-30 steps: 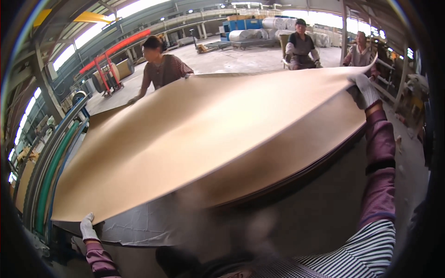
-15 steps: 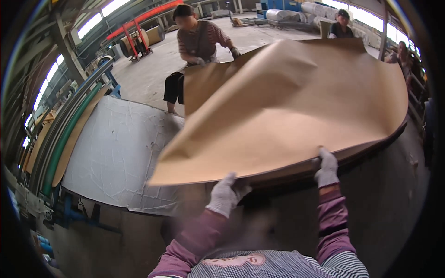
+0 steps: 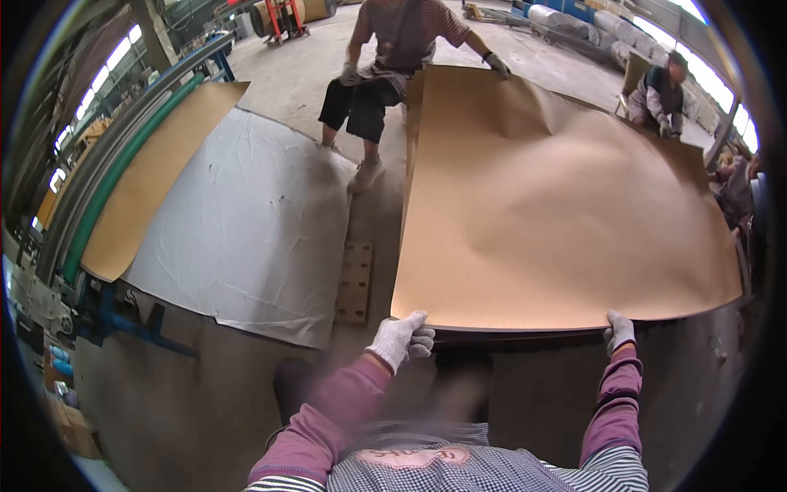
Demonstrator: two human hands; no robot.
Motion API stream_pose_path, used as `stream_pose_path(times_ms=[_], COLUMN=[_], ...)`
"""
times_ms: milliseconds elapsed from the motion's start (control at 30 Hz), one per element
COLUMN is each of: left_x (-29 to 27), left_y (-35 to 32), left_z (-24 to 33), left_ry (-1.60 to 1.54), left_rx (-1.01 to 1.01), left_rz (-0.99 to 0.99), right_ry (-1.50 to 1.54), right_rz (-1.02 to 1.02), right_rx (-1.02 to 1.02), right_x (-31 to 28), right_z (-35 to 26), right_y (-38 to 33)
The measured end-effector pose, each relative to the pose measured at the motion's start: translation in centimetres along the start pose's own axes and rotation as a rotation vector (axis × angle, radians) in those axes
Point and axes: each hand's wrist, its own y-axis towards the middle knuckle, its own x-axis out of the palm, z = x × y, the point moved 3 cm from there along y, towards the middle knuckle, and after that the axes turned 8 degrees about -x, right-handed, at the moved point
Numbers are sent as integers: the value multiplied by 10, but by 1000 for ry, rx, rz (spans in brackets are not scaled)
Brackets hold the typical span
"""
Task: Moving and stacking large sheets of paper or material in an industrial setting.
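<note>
Both gloved hands grip the near edge of a brown sheet [image 3: 557, 213]: left hand [image 3: 402, 338], right hand [image 3: 620, 330]. Beyond them, a co-worker's hand [image 3: 497, 64] holds the far edge.

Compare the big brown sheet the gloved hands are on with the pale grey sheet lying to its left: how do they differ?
The brown sheet is tan and smooth apart from one soft fold near its far end; the grey sheet is whitish and creased all over. The brown sheet rests on a raised stack, its near edge under the left hand and right hand, while the grey sheet lies on the floor untouched. Both are large, thin and roughly rectangular.
</note>
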Motion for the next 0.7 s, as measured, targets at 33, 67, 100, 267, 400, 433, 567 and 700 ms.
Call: stream_pose_path(times_ms=[33,67,100,267,400,433,567,700], left_x=[3,11,-3,15,-18,-22,-99,-371], left_y=[1,-3,3,-1,-9,-14,-37,6], left_z=[-3,-5,-7,-8,-3,1,47,80], left_ry=[-5,-1,-92,-50,-123,-90,-2,216], left_rx=[-5,-2,-46,-33,-19,-54,-56,901], left_rz=[-6,-15,-117,-47,-1,-67,-154,748], right_ry=[-151,-292,-679,-1562,-972,-1034,-1192,-1262], right_rz=[-56,-109,-2,86,-631,-672,-767,-731], right_rx=[-36,-74,-44,-704,-1088,-1279,-1361,-1340], right_x=[-13,-30,-11,53,289,335,398,375], right_z=[-2,-12,-42,-147,-111,-83,-36,-40], right_y=[16,25,-9,-104,-269,-291,-323,-304])
